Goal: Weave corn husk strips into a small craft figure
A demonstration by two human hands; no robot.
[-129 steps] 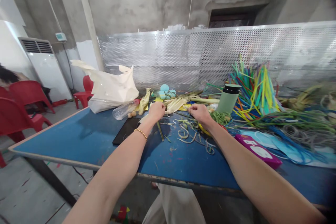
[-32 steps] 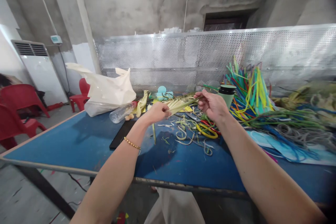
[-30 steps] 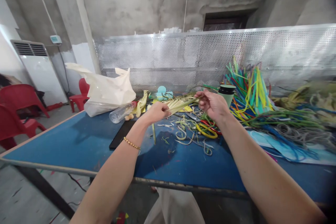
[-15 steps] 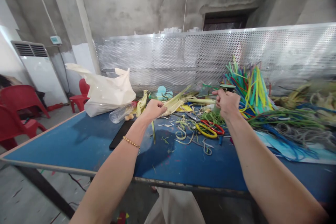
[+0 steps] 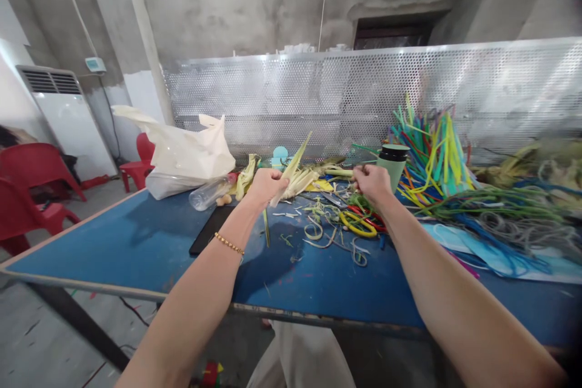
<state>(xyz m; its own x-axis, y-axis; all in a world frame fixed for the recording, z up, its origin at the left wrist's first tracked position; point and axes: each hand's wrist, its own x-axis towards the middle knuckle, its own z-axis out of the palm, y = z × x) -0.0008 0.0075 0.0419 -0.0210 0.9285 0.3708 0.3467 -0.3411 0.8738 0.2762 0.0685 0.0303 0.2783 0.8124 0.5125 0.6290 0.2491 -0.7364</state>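
Over the blue table, the left hand pinches a pointed pale-green leaf; the right hand curls, its grip unclear.

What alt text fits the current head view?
A person's left hand holds a pale husk strip angled upward over a blue table; the right hand curls at a pale stalk, grip unclear. Nearby are husks, scissors and a plastic bag.
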